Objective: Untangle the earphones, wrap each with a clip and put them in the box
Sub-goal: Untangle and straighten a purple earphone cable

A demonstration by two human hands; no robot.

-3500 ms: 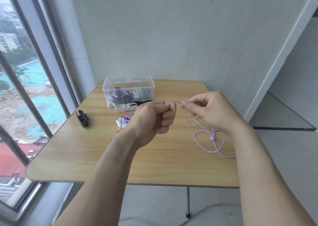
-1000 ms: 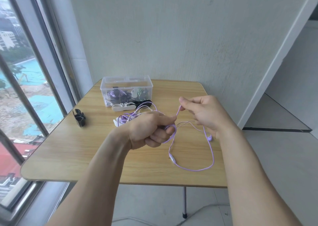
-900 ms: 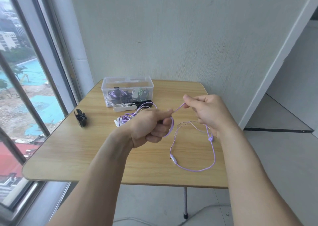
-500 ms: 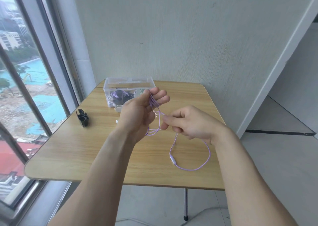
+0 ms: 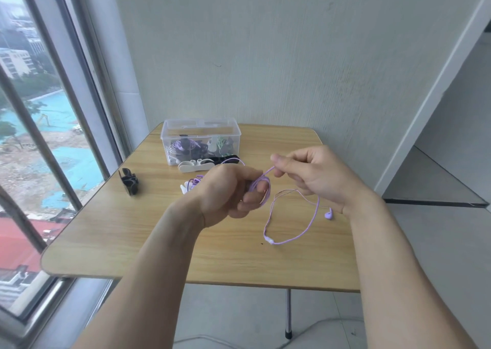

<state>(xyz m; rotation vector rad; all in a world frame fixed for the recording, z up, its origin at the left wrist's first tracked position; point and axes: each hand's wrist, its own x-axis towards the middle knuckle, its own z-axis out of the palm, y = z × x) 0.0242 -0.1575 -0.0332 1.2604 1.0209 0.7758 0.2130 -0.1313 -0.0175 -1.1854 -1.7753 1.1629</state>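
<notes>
Partway through, I judge: my left hand (image 5: pixel 231 192) is curled round a small coil of the purple earphone cable (image 5: pixel 261 188), and my right hand (image 5: pixel 313 176) pinches the strand running off it. The rest of that cable hangs in a loop onto the wooden table (image 5: pixel 132 229), one earbud (image 5: pixel 329 214) lying right of the loop. Behind my hands, the clear plastic box (image 5: pixel 200 141) already holds several wrapped sets. A white clip (image 5: pixel 195 166) waits just before the box; a black clip (image 5: pixel 129 182) lies left of it.
</notes>
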